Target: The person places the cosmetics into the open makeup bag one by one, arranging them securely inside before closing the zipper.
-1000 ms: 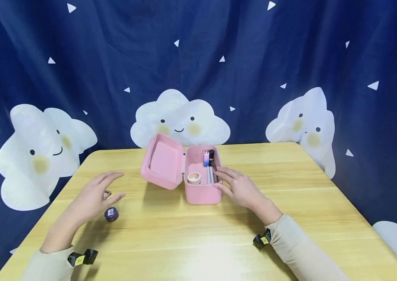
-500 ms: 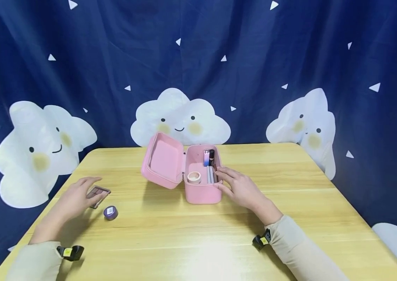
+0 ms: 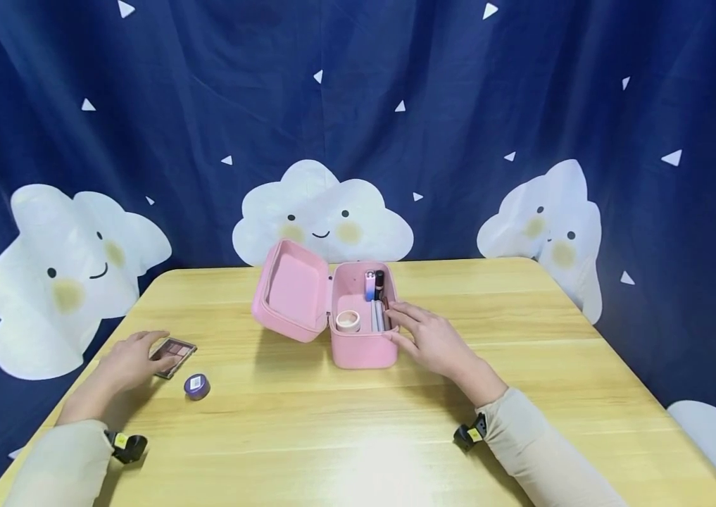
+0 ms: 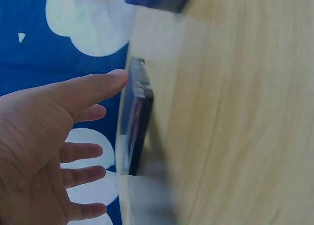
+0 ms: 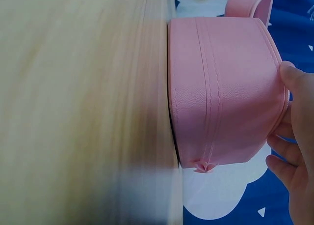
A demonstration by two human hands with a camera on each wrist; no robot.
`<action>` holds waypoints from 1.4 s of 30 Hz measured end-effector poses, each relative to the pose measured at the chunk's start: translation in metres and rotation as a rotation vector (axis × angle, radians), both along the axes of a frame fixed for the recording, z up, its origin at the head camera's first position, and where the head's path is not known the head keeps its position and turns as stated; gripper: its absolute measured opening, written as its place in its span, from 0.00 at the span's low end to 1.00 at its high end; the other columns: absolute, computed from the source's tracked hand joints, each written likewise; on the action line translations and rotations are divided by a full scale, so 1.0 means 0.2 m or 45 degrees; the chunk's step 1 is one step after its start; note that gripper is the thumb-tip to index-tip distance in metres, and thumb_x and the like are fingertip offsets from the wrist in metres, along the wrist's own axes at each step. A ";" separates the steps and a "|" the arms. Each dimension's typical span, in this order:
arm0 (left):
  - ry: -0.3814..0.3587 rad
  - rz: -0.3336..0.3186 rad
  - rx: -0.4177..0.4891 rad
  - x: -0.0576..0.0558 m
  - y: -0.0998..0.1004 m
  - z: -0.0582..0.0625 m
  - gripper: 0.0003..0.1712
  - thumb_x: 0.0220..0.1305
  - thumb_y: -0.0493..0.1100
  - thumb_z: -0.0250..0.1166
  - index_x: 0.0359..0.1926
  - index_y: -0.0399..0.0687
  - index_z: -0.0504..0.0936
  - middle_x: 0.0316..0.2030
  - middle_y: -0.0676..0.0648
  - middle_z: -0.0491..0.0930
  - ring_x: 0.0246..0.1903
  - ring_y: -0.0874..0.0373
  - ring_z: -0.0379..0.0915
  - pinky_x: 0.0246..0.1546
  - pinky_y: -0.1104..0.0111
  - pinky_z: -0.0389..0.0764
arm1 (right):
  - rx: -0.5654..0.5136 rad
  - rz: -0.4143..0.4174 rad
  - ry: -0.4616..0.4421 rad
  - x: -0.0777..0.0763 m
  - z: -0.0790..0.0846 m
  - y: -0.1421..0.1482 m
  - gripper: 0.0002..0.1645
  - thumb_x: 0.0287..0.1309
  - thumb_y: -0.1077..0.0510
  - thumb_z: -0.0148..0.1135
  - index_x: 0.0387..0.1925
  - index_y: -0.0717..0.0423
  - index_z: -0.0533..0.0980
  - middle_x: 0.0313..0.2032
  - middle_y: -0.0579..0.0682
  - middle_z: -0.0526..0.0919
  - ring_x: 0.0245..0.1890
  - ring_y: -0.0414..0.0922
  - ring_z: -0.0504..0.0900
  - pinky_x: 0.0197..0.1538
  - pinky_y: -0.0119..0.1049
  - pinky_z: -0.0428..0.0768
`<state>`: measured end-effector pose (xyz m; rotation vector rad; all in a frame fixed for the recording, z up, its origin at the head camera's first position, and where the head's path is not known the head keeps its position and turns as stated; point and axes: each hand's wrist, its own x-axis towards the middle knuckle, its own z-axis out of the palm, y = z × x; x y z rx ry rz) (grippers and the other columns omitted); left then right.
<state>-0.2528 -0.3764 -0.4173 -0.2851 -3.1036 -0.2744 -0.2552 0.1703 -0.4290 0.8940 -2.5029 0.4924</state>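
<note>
Poising a bare left hand (image 3: 122, 363), with fingers extended, at a thin, rectangular, dark-framed plastic palette (image 3: 177, 353) on the pale wood-grain bench (image 3: 281, 443), without clearly showing contact. Probably handling as light, stiff, slick and brittle, so best suiting a pinch across opposite edges. Lying near the bench's left edge, just beside a round purple jar (image 3: 197, 387), but having wide room toward a pink leathery case (image 3: 364, 352). Resting a right hand (image 3: 435, 342) on that case's rim, not revealing whether pinching.
</note>
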 end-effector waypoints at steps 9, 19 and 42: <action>-0.036 -0.034 0.035 -0.02 0.00 -0.04 0.43 0.58 0.63 0.66 0.56 0.28 0.73 0.43 0.27 0.78 0.41 0.32 0.75 0.42 0.41 0.74 | -0.005 0.008 -0.003 0.00 0.00 0.00 0.31 0.68 0.40 0.54 0.60 0.57 0.76 0.62 0.54 0.75 0.60 0.55 0.75 0.60 0.52 0.74; -0.084 -0.050 0.042 -0.03 0.01 -0.05 0.42 0.57 0.58 0.69 0.58 0.27 0.71 0.39 0.31 0.77 0.38 0.39 0.74 0.39 0.45 0.75 | 0.008 -0.003 -0.008 0.01 0.00 0.00 0.30 0.67 0.41 0.55 0.60 0.56 0.76 0.61 0.54 0.76 0.59 0.54 0.76 0.60 0.50 0.74; 0.277 -0.177 0.106 -0.03 0.25 0.34 0.35 0.56 0.45 0.69 0.63 0.34 0.70 0.53 0.28 0.72 0.45 0.37 0.71 0.38 0.41 0.72 | 0.003 -0.009 -0.019 0.01 0.01 0.00 0.30 0.67 0.41 0.55 0.60 0.56 0.76 0.62 0.54 0.75 0.59 0.55 0.76 0.60 0.51 0.74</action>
